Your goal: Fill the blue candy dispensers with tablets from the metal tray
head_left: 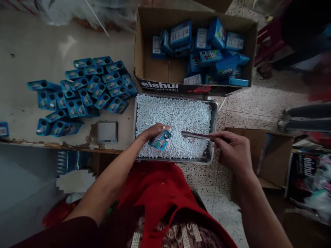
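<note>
My left hand (154, 131) holds a small blue box (160, 142) over the left part of a metal tray (215, 120). A few white pieces lie on the top of that box, by its round hole. White pellets (170, 110) fill most of the tray. My right hand (230, 144) grips the handle end of a metal utensil (195, 135) at the tray's right edge. The utensil's far end rests among the pellets, right of the box; its shape is hard to make out.
Several blue boxes (80, 83) stand on the table (28, 41) at left. A cardboard carton (152, 70) with more blue boxes sits behind the tray. Another carton (275, 158) is at right. People's legs (307, 119) show at far right.
</note>
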### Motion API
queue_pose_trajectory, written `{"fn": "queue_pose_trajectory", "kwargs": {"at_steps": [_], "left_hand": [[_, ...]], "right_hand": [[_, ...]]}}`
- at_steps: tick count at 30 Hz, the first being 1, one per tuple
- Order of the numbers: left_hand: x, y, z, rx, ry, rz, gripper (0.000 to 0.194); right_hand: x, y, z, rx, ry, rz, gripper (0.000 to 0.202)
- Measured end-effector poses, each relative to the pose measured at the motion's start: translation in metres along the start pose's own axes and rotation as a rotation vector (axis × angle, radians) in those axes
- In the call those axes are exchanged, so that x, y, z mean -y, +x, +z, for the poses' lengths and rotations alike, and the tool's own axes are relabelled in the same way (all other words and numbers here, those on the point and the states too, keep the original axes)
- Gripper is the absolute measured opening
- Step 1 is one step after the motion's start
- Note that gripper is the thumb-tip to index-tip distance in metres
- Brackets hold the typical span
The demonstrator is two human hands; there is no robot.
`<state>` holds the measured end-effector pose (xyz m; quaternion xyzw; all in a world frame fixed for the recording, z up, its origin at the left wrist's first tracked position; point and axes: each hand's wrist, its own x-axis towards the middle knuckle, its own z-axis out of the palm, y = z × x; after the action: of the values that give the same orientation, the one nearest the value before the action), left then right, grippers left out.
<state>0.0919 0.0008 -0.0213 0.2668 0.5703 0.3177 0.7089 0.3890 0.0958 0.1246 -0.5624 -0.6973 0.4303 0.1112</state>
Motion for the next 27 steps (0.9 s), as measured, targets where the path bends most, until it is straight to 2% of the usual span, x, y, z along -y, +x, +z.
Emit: {"fn": "queue_pose_trajectory", "kwargs": {"at_steps": [2,4,5,6,8,10,12,17,19,22,27], "left_hand": [[0.005,0.0,-0.005,-0.004,-0.011,-0.019,0.048],[0.008,-0.003,-0.01,0.007,-0.028,-0.043,0.05],[0.008,-0.005,-0.012,0.012,-0.036,-0.051,0.051],[0.008,-0.009,-0.013,0.014,-0.042,-0.054,0.052],[0.004,-0.017,-0.016,0.015,-0.05,-0.047,0.053],[0.0,-0.025,-0.02,0.016,-0.059,-0.031,0.055],[-0.005,-0.032,-0.025,0.014,-0.072,-0.001,0.055],[-0.012,-0.029,-0.032,0.021,-0.08,0.121,0.056],[-0.015,-0.02,-0.029,0.008,-0.05,0.157,0.054],[-0.022,-0.007,-0.022,-0.009,0.002,0.164,0.053],[-0.031,0.0,-0.014,-0.059,0.053,0.11,0.051]], "right_hand": [[-0.067,0.012,0.02,-0.086,0.107,0.191,0.023],[-0.116,0.026,0.063,-0.085,0.198,0.279,0.026],[-0.129,0.033,0.091,-0.057,0.261,0.293,0.028],[-0.135,0.039,0.119,-0.017,0.335,0.302,0.029],[-0.129,0.048,0.165,0.058,0.483,0.323,0.031],[-0.115,0.053,0.183,0.092,0.577,0.347,0.031],[-0.103,0.054,0.171,0.106,0.601,0.342,0.03],[-0.072,0.038,0.078,0.149,0.623,0.309,0.025],[-0.051,0.035,0.053,0.185,0.653,0.313,0.024],[-0.019,0.041,0.039,0.242,0.642,0.273,0.023],[0.033,0.051,0.04,0.239,0.418,0.097,0.017]]}}
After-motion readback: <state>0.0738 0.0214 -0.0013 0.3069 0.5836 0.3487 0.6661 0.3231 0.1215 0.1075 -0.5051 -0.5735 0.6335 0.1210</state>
